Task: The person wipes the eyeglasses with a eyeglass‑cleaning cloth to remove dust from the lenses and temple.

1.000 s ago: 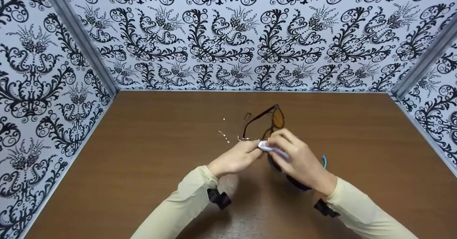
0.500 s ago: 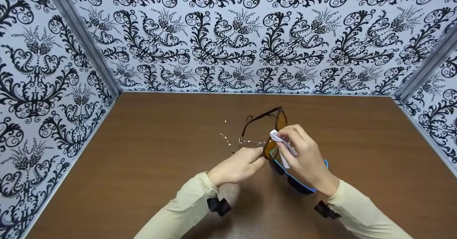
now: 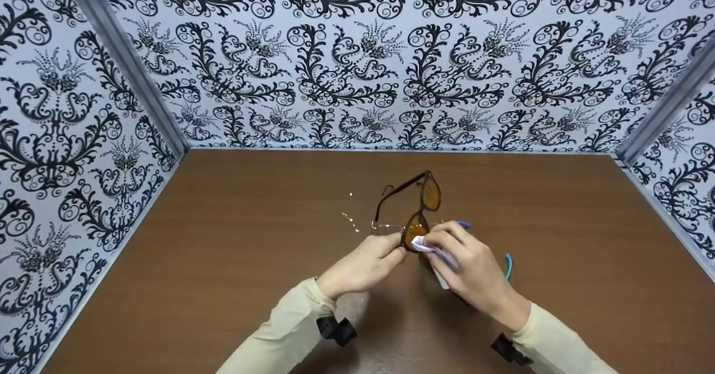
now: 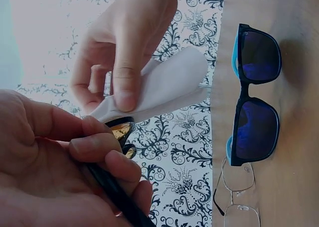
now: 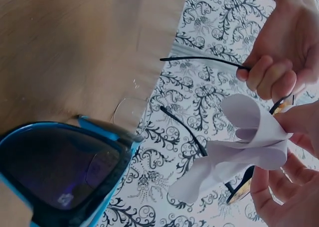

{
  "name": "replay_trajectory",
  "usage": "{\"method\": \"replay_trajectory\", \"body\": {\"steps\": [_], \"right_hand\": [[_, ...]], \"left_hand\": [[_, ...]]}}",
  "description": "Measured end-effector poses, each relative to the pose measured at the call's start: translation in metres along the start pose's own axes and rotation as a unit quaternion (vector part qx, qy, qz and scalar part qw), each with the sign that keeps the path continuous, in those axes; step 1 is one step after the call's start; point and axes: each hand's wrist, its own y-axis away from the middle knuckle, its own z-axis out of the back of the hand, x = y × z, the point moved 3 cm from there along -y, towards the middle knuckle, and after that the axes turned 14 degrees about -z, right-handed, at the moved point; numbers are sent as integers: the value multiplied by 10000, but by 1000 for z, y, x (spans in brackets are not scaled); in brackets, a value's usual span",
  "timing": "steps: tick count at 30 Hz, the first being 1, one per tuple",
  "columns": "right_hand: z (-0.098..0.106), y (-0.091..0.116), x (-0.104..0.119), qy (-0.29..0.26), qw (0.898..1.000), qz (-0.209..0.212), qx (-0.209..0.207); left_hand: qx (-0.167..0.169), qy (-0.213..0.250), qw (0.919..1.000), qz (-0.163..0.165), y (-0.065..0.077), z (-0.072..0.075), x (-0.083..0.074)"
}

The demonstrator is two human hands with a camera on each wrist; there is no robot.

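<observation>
My left hand point(image 3: 363, 265) grips a pair of dark-framed sunglasses with amber lenses point(image 3: 430, 193) by one temple and the frame's near edge. In the left wrist view its fingers curl round the dark temple point(image 4: 112, 187). A white cloth point(image 5: 249, 137) is pinched between the thumb and fingers of my right hand point(image 3: 475, 268), which presses it against the nearer amber lens. Folds of the cloth hang loose below the fingers. Blue-and-black sunglasses point(image 4: 256, 95) lie on the table, mostly hidden under the right hand in the head view.
Thin wire-rimmed glasses point(image 4: 238, 177) lie on the brown table point(image 3: 251, 223) beside the blue-and-black pair. Small light spots point(image 3: 349, 217) show on the tabletop left of the amber glasses. Patterned walls point(image 3: 357, 61) stand at the back and sides.
My right hand lifted the cloth off the amber lens, then brought it back down to the lens's lower part. The left hand keeps its grip, with the glasses tilting slightly.
</observation>
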Motion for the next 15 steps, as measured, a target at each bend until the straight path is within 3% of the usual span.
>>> {"method": "replay_trajectory", "body": {"steps": [15], "right_hand": [[2, 6, 3, -199, 9996, -194, 28]], "left_hand": [[-24, -93, 10000, -7, 1, -1, -1]]}}
